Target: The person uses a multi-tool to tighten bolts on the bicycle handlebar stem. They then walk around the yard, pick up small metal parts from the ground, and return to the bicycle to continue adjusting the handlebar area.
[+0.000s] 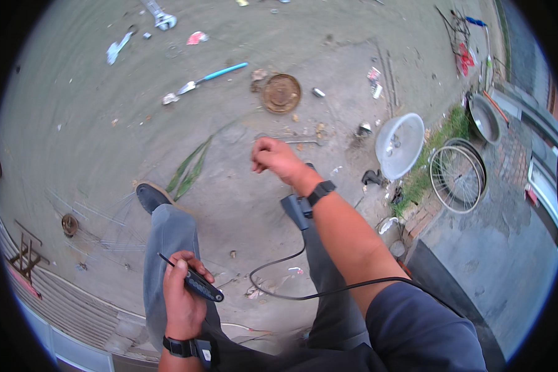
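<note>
Hands are well apart, left hand (pixel 185 299) wrapped round a black tool (pixel 202 286), right hand (pixel 280 161) curled further ahead (can't tell if it's got anything), and off right there's a whitish basin (pixel 411 137) with blurry bits (pixel 395 145) inside, then a grey basin (pixel 483 118).

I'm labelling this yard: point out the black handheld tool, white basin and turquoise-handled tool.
Black handheld tool (pixel 201 285), head view: its body.
White basin (pixel 409 159), head view: inner wall.
Turquoise-handled tool (pixel 220 73), head view: handle.
</note>
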`<action>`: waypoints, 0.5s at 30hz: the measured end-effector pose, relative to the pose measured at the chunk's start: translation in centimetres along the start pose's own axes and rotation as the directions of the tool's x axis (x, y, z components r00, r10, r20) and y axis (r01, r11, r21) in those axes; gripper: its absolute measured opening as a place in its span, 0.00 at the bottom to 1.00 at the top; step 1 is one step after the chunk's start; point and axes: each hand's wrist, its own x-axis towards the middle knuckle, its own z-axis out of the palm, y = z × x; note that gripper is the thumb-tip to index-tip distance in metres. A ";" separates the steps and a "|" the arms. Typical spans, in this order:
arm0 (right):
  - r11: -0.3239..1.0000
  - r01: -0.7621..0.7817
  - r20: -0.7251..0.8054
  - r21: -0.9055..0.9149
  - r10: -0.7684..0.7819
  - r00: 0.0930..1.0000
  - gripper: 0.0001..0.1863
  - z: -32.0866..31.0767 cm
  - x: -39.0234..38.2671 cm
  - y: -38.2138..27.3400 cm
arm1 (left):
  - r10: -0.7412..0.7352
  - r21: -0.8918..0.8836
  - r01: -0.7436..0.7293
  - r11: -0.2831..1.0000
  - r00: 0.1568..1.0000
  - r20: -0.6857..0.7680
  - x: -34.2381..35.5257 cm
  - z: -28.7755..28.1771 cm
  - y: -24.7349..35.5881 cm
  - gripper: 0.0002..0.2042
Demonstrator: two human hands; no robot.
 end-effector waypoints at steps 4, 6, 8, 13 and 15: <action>0.976 0.037 -0.269 0.216 0.022 0.963 0.08 -12.9 -9.2 0.0 | -0.037 0.103 0.039 0.994 0.999 -0.024 0.5 1.9 -2.7 0.14; 0.975 0.072 -0.423 0.209 0.024 0.906 0.09 -19.4 -14.1 0.1 | -0.039 0.163 0.043 0.986 0.999 -0.026 0.7 2.8 -3.9 0.14; 0.983 0.115 -0.589 0.142 -0.009 0.808 0.10 -25.2 -19.0 0.7 | -0.055 0.186 0.065 0.980 0.997 -0.056 0.9 3.5 -5.0 0.13; 0.987 0.113 -0.837 0.115 0.035 0.545 0.15 -36.5 -28.6 2.8 | -0.064 0.257 0.088 0.962 0.993 -0.101 1.8 4.5 -7.4 0.12; 0.977 0.152 -0.905 0.151 0.075 0.418 0.20 -39.2 -31.3 3.7 | -0.064 0.285 0.094 0.954 0.992 -0.113 2.1 4.7 -8.3 0.12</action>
